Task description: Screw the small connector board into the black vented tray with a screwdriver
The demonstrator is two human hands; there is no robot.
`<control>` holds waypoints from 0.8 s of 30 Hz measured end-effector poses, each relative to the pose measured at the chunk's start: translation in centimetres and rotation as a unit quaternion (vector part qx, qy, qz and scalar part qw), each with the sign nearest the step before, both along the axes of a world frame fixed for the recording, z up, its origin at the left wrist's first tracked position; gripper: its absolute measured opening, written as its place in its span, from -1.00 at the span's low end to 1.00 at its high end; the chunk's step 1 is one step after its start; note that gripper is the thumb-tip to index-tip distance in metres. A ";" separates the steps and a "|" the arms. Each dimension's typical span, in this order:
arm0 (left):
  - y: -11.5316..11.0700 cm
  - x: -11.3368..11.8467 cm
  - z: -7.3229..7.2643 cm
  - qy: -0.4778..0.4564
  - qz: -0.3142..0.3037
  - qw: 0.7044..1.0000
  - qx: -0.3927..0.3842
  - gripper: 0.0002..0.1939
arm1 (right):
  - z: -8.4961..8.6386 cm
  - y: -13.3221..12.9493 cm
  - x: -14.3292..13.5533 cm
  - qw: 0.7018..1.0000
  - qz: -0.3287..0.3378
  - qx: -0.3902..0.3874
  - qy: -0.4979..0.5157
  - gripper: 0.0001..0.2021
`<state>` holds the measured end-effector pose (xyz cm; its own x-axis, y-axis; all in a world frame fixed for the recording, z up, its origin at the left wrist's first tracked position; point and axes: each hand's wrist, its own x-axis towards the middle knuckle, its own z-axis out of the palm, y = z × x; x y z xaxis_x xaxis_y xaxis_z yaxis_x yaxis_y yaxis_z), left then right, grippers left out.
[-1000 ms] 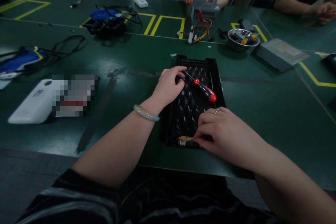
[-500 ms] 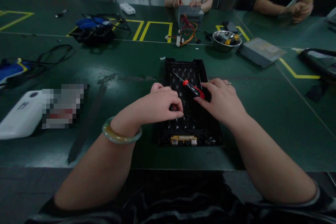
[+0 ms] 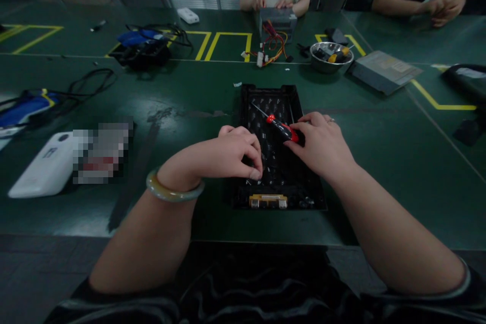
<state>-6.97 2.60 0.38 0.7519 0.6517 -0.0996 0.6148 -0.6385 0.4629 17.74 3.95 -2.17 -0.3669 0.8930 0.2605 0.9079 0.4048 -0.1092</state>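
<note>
In front of me on the table lies a black plastic casing (image 3: 281, 164), open side up, with a small circuit board bearing metal ports (image 3: 269, 201) at its near end. My left hand (image 3: 235, 152) hangs over the casing's left side, thumb and fingertips pinched together. Whatever is between those fingertips is too small or hidden to make out. A red and black screwdriver (image 3: 280, 126) slants across the casing, its tip pointing away and to the left. The thumb and fingers of my right hand (image 3: 317, 136) close on the handle's end at the right rim.
To the left are a white device (image 3: 41, 164) and a blurred-out item (image 3: 104, 154). Farther off stand a metal box with coloured cables (image 3: 279, 23), a steel bowl of tools (image 3: 330, 61) and a grey metal plate (image 3: 385, 72). Two people sit across the table.
My left hand's pinched fingertips have moved slightly toward me and to the left over the casing. The right hand stays at the screwdriver's handle. The whole view has shifted a little.
</note>
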 end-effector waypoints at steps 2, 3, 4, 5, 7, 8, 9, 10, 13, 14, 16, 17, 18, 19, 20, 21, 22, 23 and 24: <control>-0.2 -0.5 0.4 0.004 -0.033 0.999 -0.029 -0.89 | 0.0 0.0 0.0 1.000 0.001 -0.003 -0.003 -0.63; -0.3 -0.6 0.5 0.007 -0.043 0.998 -0.037 -0.89 | 0.0 0.0 0.0 1.000 0.002 -0.003 -0.005 -0.63; -0.4 -0.6 0.5 0.013 -0.048 0.998 -0.043 -0.90 | 0.0 -0.1 0.0 1.000 0.002 -0.004 -0.006 -0.63; -0.5 -0.6 0.5 0.019 -0.050 0.998 -0.045 -0.91 | 0.0 -0.1 0.0 1.000 0.002 -0.003 -0.007 -0.63; -0.8 -0.4 0.4 0.031 -0.051 0.997 -0.050 -0.94 | 0.0 -0.1 0.0 1.000 0.001 -0.002 -0.007 -0.63; -0.9 -0.3 0.3 0.036 -0.051 0.997 -0.052 -0.95 | 0.0 -0.1 0.0 1.000 0.001 -0.002 -0.007 -0.63; -0.9 -0.2 0.3 0.040 -0.049 0.997 -0.053 -0.95 | 0.0 -0.1 0.0 1.000 0.002 -0.001 -0.006 -0.63; -1.0 -0.1 0.3 0.043 -0.047 0.997 -0.053 -0.95 | 0.0 -0.1 0.0 1.000 0.001 -0.001 -0.005 -0.63; -1.1 -0.1 0.2 0.053 -0.047 0.996 -0.055 -0.94 | -0.1 0.0 0.0 1.000 0.004 -0.002 -0.003 -0.63; -1.1 -0.1 0.2 0.055 -0.048 0.996 -0.056 -0.93 | -0.1 0.0 0.0 1.000 0.004 -0.002 -0.003 -0.63; -1.1 -0.2 0.2 0.050 -0.047 0.996 -0.057 -0.93 | -0.1 0.0 0.0 1.000 0.005 -0.001 -0.002 -0.62; -1.1 -0.2 0.2 0.045 -0.046 0.996 -0.057 -0.94 | -0.2 0.0 0.0 1.000 0.005 0.001 -0.002 -0.61; -1.1 -0.2 0.1 0.039 -0.043 0.997 -0.058 -0.94 | -0.2 0.0 0.0 1.000 0.006 0.002 -0.001 -0.62; -1.1 -0.2 0.1 0.034 -0.038 0.997 -0.059 -0.94 | -0.2 0.0 0.0 1.000 0.007 0.002 0.000 -0.62; -1.1 -0.2 0.0 0.029 -0.034 0.997 -0.058 -0.94 | -0.2 0.0 0.0 1.000 0.007 0.002 0.002 -0.62; -1.1 -0.2 0.0 0.027 -0.031 0.997 -0.058 -0.93 | -0.2 0.0 0.0 1.000 0.006 0.001 0.002 -0.63; -1.1 -0.2 0.0 0.027 -0.028 0.998 -0.058 -0.93 | -0.2 0.0 0.0 1.000 0.006 -0.001 0.002 -0.63; -1.1 -0.2 0.0 0.030 -0.026 0.998 -0.059 -0.93 | -0.2 0.0 0.0 1.000 0.004 -0.002 0.001 -0.63; -1.1 -0.2 0.0 0.034 -0.025 0.997 -0.059 -0.93 | -0.2 0.0 0.0 1.000 0.004 -0.003 0.000 -0.63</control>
<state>-7.13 1.46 0.35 0.7724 0.5938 -0.2253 0.6157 -0.6132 0.4949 17.76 3.93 -2.32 -0.3731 0.8921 0.2548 0.9050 0.4105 -0.1121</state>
